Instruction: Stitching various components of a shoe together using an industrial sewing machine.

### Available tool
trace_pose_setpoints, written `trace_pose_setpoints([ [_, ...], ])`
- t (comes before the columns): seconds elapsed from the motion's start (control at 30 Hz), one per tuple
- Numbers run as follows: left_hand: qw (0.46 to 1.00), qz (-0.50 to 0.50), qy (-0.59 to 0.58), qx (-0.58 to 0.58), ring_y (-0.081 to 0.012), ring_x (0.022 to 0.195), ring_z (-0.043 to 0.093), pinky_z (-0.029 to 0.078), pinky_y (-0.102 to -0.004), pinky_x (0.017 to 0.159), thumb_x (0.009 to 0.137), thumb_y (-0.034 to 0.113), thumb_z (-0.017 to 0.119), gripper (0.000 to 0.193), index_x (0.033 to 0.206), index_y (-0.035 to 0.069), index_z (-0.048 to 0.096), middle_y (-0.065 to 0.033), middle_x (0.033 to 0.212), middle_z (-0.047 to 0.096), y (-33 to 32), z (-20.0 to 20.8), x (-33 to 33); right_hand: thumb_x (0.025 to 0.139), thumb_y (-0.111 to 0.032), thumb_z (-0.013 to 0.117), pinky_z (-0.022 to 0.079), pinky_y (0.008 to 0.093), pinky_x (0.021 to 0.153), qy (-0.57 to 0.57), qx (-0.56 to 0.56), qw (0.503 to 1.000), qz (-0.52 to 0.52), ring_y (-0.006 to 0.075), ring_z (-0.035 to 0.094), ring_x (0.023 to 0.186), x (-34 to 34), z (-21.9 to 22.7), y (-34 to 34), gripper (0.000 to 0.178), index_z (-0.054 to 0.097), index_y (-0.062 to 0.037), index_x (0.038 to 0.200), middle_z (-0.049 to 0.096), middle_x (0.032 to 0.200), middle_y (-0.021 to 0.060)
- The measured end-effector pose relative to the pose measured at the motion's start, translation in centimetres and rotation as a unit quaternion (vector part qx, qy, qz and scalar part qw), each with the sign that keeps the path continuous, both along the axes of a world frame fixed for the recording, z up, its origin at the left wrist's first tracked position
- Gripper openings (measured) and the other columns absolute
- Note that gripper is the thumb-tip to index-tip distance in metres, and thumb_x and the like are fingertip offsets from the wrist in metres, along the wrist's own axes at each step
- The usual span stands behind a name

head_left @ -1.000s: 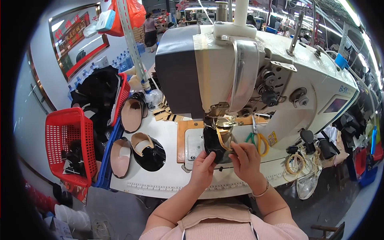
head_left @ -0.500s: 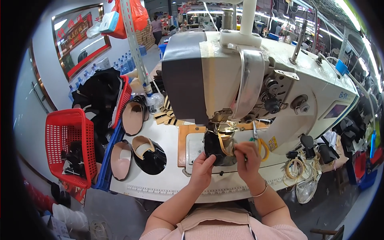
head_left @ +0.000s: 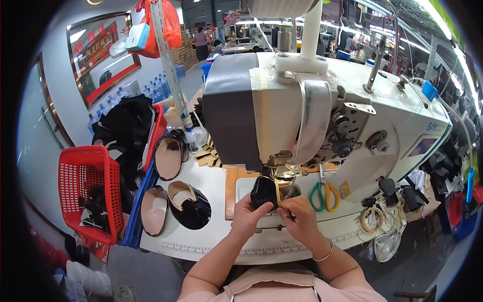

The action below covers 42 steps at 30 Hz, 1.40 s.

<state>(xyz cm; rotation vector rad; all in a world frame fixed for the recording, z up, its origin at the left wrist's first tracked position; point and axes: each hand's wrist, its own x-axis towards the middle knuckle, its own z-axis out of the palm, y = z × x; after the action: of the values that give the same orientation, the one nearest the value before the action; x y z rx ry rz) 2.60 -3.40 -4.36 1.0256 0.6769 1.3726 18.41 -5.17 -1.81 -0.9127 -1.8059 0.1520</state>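
Observation:
Under the needle of a large white and grey sewing machine (head_left: pixel 231 90) sits a glossy black shoe upper (head_left: pixel 262 192) with a pale, tan-coloured edge. My left hand (head_left: pixel 246 219) grips its near left side, thumb on top. Close beside it, my right hand (head_left: pixel 301 216) is closed with fingers pinched at the upper's tan edge; the fingertips partly hide what they grip. The needle and presser area are mostly hidden behind the machine head. Right of the upper lie scissors (head_left: pixel 323 194) with one green and one yellow handle loop.
Several more shoe uppers (head_left: pixel 195 214) lie on the white table (head_left: pixel 216 241) at left. Beyond them stand a red basket (head_left: pixel 118 201) with black scraps and a blue crate (head_left: pixel 135 214). Cord rolls (head_left: pixel 372 219) and a clear bag hang about the right edge.
My right hand has moved left and slightly down, nearer my left hand, uncovering the scissors. The upper has turned and looks narrower. The whole view has shifted slightly.

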Motion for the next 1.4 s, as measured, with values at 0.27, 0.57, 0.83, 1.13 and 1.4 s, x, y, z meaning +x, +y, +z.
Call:
trace_pose_setpoints([
  [0.27,0.999,0.025,-0.015,-0.023,-0.0082,0.079,0.058,0.048,-0.0221,0.073,0.077,0.003,0.068,0.024,0.098,0.000,0.057,-0.0036,0.090,0.062,0.7,1.4,0.4,0.071,-0.003,0.068,0.039,0.0314,0.059,0.024,-0.049,0.998,0.017,0.0226,0.048,0.065,-0.2,0.7,0.6,0.011,0.059,-0.0035,0.078,0.056,0.069,0.0064],
  [0.57,0.999,0.041,0.000,-0.030,-0.0089,0.076,0.059,0.047,-0.0220,0.069,0.076,0.007,0.069,0.023,0.095,0.000,0.059,-0.0037,0.086,0.063,1.9,3.1,0.2,0.073,-0.003,0.069,0.043,0.0292,0.054,0.027,-0.033,0.999,-0.028,0.0201,0.054,0.061,-0.8,0.9,0.5,0.020,0.057,-0.0049,0.088,0.054,0.069,0.0075],
  [0.83,0.999,0.037,-0.002,-0.031,-0.0094,0.080,0.058,0.047,-0.0224,0.071,0.076,0.005,0.067,0.025,0.098,-0.001,0.057,-0.0048,0.089,0.061,2.4,3.4,0.3,0.073,-0.002,0.071,0.045,0.0244,0.050,0.064,-0.041,0.997,-0.016,0.0138,0.056,0.055,-0.7,0.5,0.5,0.026,0.048,-0.0046,0.085,0.055,0.069,0.0065],
  [1.13,0.998,0.048,0.003,-0.036,-0.0103,0.080,0.058,0.047,-0.0221,0.073,0.076,0.003,0.067,0.027,0.099,-0.001,0.055,-0.0057,0.091,0.061,2.9,3.4,0.2,0.075,-0.002,0.070,0.041,0.0185,0.048,0.101,-0.072,0.992,-0.003,0.0046,0.050,0.054,-0.8,0.3,1.3,0.024,0.048,-0.0046,0.085,0.055,0.068,0.0020],
  [1.4,0.997,0.008,-0.047,-0.056,-0.0116,0.082,0.059,0.048,-0.0235,0.075,0.076,0.001,0.065,0.026,0.100,0.000,0.055,-0.0060,0.093,0.061,3.7,3.7,-0.1,0.076,-0.003,0.070,0.040,0.0177,0.048,0.113,-0.074,0.991,0.006,0.0036,0.049,0.055,-1.1,0.1,1.7,0.024,0.047,-0.0046,0.086,0.056,0.070,0.0018],
])
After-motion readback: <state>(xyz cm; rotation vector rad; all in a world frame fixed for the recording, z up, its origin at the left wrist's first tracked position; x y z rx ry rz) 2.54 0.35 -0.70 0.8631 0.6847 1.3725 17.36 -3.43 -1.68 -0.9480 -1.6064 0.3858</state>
